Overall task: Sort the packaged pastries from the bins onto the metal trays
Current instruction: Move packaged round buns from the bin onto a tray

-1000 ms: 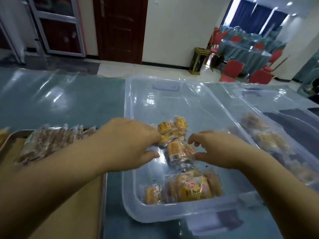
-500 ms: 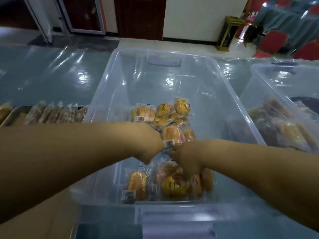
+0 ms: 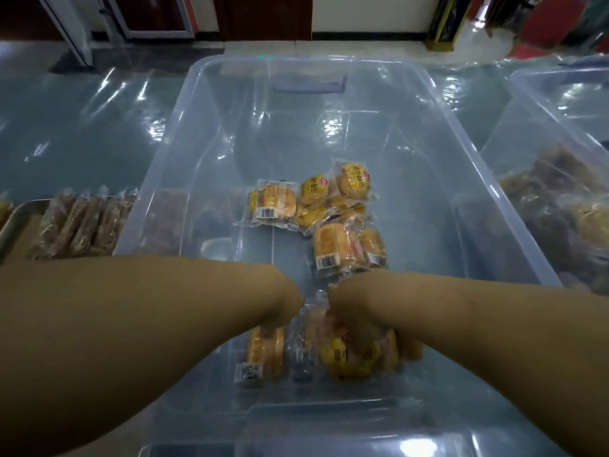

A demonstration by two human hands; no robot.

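Observation:
A clear plastic bin holds two clusters of yellow packaged pastries: a far cluster and a near cluster by the front wall. Both my arms reach down into the near cluster. My left hand has its fingers curled onto a pastry packet with a barcode label. Beside it, my right hand grips a bunch of the yellow packets. Both hands' fingertips are mostly hidden under the wrists. The metal tray lies at the left edge with a row of brown packaged pastries.
A second clear bin stands to the right, holding brown packaged pastries. The table is covered in shiny plastic sheeting. Another clear lid or bin edge sits right in front of me.
Both hands have moved from the far cluster down to the near cluster and closed on packets there. The view has tipped downward and closer to the bin.

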